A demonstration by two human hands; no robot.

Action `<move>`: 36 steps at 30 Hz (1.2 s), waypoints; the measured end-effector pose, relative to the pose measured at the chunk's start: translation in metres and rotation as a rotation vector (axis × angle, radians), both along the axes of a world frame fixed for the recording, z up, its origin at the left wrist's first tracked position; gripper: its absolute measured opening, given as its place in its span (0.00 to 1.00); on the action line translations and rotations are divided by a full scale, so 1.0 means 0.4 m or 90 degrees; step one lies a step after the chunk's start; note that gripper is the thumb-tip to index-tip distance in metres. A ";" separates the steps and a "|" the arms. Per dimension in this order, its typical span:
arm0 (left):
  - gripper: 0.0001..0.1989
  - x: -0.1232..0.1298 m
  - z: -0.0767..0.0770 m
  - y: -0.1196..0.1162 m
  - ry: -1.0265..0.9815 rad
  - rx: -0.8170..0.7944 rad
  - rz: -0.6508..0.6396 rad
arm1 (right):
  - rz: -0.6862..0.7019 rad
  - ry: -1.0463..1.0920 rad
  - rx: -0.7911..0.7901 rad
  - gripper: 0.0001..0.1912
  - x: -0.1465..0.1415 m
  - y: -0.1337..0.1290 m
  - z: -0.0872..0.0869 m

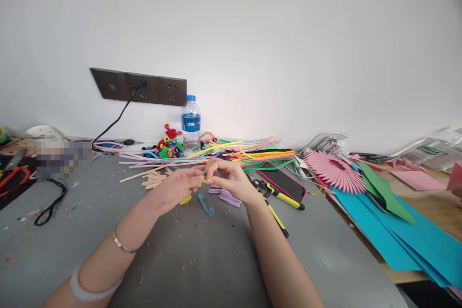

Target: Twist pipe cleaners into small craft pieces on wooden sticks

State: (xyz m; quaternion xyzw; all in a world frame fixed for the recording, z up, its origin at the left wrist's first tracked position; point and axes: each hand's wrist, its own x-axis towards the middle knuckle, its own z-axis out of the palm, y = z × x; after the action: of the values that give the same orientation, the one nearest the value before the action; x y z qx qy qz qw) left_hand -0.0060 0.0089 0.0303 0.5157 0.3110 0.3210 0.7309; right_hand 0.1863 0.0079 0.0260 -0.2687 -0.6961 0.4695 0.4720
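The grey desk (195, 269) bears a water bottle (191, 127) at the far side, colourful pipe cleaners (269, 156) spread around it, a blue curled piece (205, 204) nearer, yellow-handled pliers (285, 197) and a phone (283, 182) right, a black cable (59, 200) left.

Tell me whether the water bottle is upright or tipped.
Upright: the water bottle stands vertically, its blue cap uppermost.
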 end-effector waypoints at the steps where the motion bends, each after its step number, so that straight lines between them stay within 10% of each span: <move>1: 0.15 0.001 -0.007 0.004 -0.008 -0.008 0.024 | -0.043 0.003 0.029 0.14 -0.005 0.000 0.000; 6: 0.17 0.000 -0.028 0.020 -0.004 -0.025 0.078 | -0.167 -0.037 0.144 0.11 -0.022 -0.002 0.003; 36: 0.19 0.003 -0.013 0.011 0.018 0.061 0.146 | -0.135 -0.007 0.142 0.05 -0.030 0.000 -0.008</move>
State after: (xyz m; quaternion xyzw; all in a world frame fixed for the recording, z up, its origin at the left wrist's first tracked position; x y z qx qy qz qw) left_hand -0.0050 0.0133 0.0253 0.5154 0.3628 0.4096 0.6595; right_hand 0.1745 0.0080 0.0227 -0.2888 -0.7143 0.3353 0.5421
